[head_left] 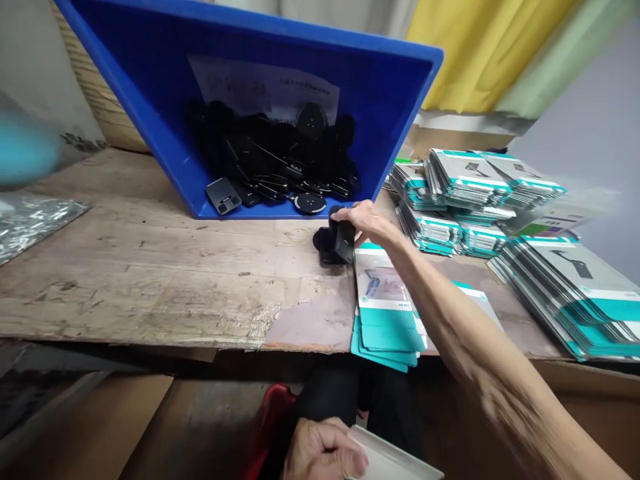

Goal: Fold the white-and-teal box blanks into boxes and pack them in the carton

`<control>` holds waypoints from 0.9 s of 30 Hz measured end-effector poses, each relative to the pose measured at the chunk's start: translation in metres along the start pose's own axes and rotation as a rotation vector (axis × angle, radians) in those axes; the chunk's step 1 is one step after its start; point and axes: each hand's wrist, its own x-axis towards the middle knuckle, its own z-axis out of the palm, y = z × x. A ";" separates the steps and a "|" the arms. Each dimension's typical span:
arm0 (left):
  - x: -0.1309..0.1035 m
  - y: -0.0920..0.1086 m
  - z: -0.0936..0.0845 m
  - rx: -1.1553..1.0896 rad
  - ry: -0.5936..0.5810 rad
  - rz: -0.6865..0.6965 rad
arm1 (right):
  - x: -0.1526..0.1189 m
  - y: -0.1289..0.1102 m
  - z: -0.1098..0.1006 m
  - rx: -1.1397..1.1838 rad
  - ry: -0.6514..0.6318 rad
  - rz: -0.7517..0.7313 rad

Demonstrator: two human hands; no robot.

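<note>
My right hand (363,221) reaches over the table, its fingers closed on a black folding phone stand (345,241) just in front of the blue bin (165,167). Another dark piece (325,243) shows right beside it; I cannot tell whether the two are joined. Low in the view, over my lap, my left hand (323,448) grips a flat white box (393,457) between thumb and fingers. Several flat teal and white cartons (387,320) lie fanned at the table edge under my right forearm. The tilted bin holds a heap of black stands (280,160).
Stacks of teal and white boxes (470,180) stand at the right, with a larger pile (585,287) nearer the front edge. A clear plastic bag (35,223) lies at the left. A blurred light-blue shape (25,147) shows at the left edge. A yellow curtain (480,53) hangs behind.
</note>
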 end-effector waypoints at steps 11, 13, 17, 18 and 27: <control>0.015 0.004 0.040 0.068 -0.305 -0.168 | -0.287 0.055 -0.046 0.762 -0.243 0.043; 0.019 0.004 0.047 0.071 -0.356 -0.178 | -0.304 0.072 -0.044 0.807 -0.356 0.000; 0.027 0.006 0.056 0.112 -0.363 -0.166 | -0.323 0.095 -0.053 0.644 -0.474 -0.140; 0.029 0.007 0.057 0.121 -0.355 -0.144 | -0.329 0.097 -0.057 0.546 -0.454 -0.181; 0.032 0.000 0.060 0.127 -0.249 -0.051 | -0.391 0.069 -0.029 0.051 0.002 -0.142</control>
